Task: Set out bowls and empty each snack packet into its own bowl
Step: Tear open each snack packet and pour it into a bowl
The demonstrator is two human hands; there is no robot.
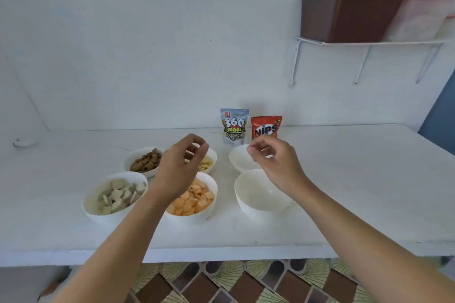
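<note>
Head view showed the left hand [181, 168] and right hand [275, 161] mid-frame over six bowls, fingers loosely curled, seemingly pinching nothing. Behind the far empty bowl [240, 158] stood a blue packet [234, 126] and red packet [266, 127], upright against the wall.

Bright, even, diffuse light is washing out the white desk [344, 192] and wall [147, 44]; shadows are lying faint. Wide-angle distortion is bending the edges, and the far-right shelf [369, 42] is looking soft, smeared.
</note>
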